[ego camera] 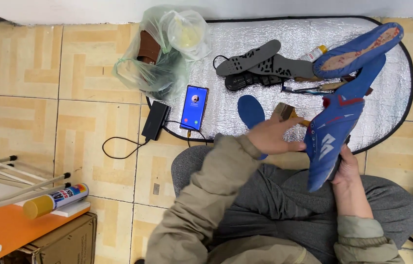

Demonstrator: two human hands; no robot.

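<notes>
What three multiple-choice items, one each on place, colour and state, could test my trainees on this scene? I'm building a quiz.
1. Where does the phone lie?
A. on the silver mat's edge
B. on the orange table
C. in the plastic bag

2. What colour is the shoe in the hands?
A. black
B. blue
C. green

3. What is the phone's screen doing?
A. dark
B. cracked
C. lit

Key: 1 A, it rests on the mat's edge beside the black box. 2 B, the upper held by the left hand and right hand is blue. 3 C, the screen glows blue.
</notes>
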